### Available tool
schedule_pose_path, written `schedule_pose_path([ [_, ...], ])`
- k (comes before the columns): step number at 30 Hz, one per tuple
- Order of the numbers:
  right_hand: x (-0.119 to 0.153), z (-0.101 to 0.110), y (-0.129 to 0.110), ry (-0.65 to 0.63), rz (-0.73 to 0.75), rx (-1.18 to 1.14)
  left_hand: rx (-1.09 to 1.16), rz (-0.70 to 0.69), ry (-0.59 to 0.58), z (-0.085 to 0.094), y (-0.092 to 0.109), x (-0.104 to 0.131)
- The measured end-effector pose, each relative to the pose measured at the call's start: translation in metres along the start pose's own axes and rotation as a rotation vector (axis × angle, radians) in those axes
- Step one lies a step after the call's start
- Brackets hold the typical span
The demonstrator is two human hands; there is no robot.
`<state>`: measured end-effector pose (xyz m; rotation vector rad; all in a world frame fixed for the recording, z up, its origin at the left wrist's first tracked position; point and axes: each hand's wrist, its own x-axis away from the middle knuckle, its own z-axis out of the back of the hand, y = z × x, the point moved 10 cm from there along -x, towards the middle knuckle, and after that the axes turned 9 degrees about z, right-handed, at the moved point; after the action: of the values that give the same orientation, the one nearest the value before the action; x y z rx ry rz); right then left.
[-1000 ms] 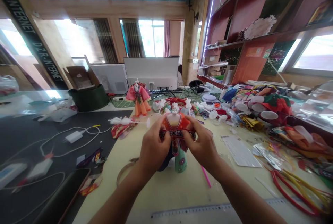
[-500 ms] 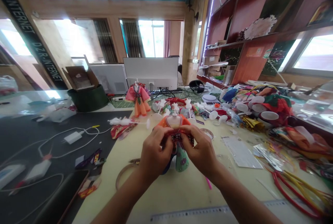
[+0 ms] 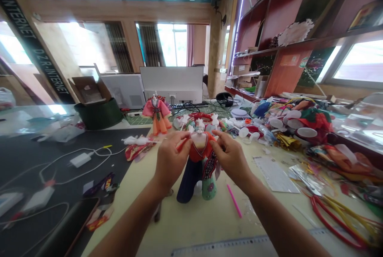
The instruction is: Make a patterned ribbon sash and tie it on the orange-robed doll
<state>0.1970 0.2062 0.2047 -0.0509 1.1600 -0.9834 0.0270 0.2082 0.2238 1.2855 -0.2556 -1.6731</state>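
Note:
A small doll figure (image 3: 200, 149) stands upright on the pale table, dressed in an orange top with a beaded neckline, one dark blue leg and one green flowered leg. My left hand (image 3: 172, 159) is closed at its left shoulder, thumb and fingers pinching the orange cloth. On the other side my right hand (image 3: 230, 157) pinches the orange garment at the right shoulder. A patterned dark red strip (image 3: 209, 166) hangs down the doll's front on the right, above the green leg.
Another dressed doll (image 3: 157, 113) stands behind. A white doll (image 3: 137, 140) lies at left. Cloth and white stands (image 3: 307, 132) are heaped at right, near red-handled scissors (image 3: 323, 209). A pink stick (image 3: 233, 201) and a ruler (image 3: 221, 246) lie in front.
Both hands have moved up and apart, from the doll's waist to its shoulders. The orange top and dark blue leg show more fully, and the pink stick is more exposed.

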Motion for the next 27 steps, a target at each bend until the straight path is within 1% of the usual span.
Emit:
schedule_pose_path([
  [3,-0.005,-0.005,0.0,-0.038,-0.002,0.013,0.015,0.008,-0.006,0.0,0.0,0.0],
  [9,-0.004,0.0,-0.004,0.009,0.024,0.062,0.015,0.005,0.021,0.004,0.001,0.001],
  [13,-0.005,0.004,-0.009,0.037,0.067,0.106,0.053,0.088,0.036,0.006,-0.003,0.0],
  [16,-0.005,0.006,-0.016,0.063,0.107,0.15,0.109,0.164,-0.001,0.002,-0.007,-0.002],
  [18,-0.005,0.006,-0.021,0.073,0.139,0.172,0.132,0.182,-0.027,0.0,-0.007,-0.003],
  [21,-0.005,0.005,-0.026,0.073,0.174,0.192,0.135,0.155,-0.03,-0.001,-0.004,-0.004],
  [27,-0.006,0.004,-0.028,0.064,0.19,0.219,0.066,0.071,-0.012,0.003,0.002,-0.007],
])
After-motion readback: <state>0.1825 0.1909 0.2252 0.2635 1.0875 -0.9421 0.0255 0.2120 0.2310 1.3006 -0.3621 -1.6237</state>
